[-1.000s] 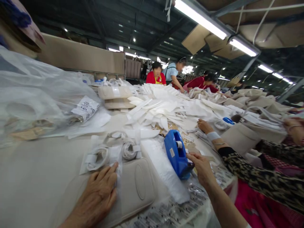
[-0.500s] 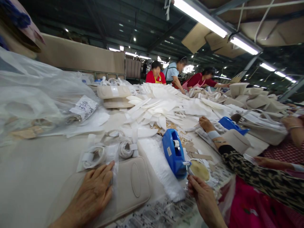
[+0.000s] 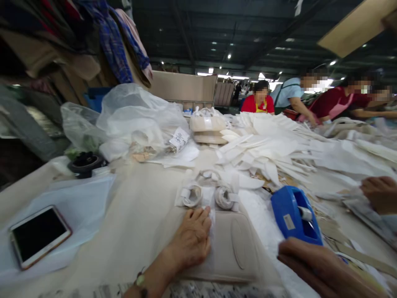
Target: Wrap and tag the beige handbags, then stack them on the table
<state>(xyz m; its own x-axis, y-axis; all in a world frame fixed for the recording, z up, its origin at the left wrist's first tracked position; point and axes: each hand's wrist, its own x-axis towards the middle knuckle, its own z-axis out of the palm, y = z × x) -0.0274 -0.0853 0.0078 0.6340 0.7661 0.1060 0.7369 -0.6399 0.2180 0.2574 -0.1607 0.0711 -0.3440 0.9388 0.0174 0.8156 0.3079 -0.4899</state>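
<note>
A flat beige bag [image 3: 232, 244] with an oval outline on its front lies on the table, with a clear plastic sleeve or strip over it. My left hand [image 3: 190, 240] rests on its left part, fingers stretched out and lying flat. Two coiled pale straps [image 3: 223, 197] sit just above the bag's top edge. My right hand [image 3: 313, 265] is blurred, in front of the blue tape dispenser [image 3: 293, 213] and right of the bag. Its fingers look pressed together, and whatever is between them is too smeared to make out.
A white-framed phone [image 3: 40, 236] lies on pale sheets at the left, near a black round object [image 3: 86, 163]. Plastic bags [image 3: 139, 120] and white cut pieces [image 3: 266, 145] are piled behind. A co-worker's hand [image 3: 380, 192] is at the right; several people work across the table.
The view has swung left, bringing the phone into sight. My right hand has left the dispenser's front end and come nearer the bag. My left hand stays on the bag.
</note>
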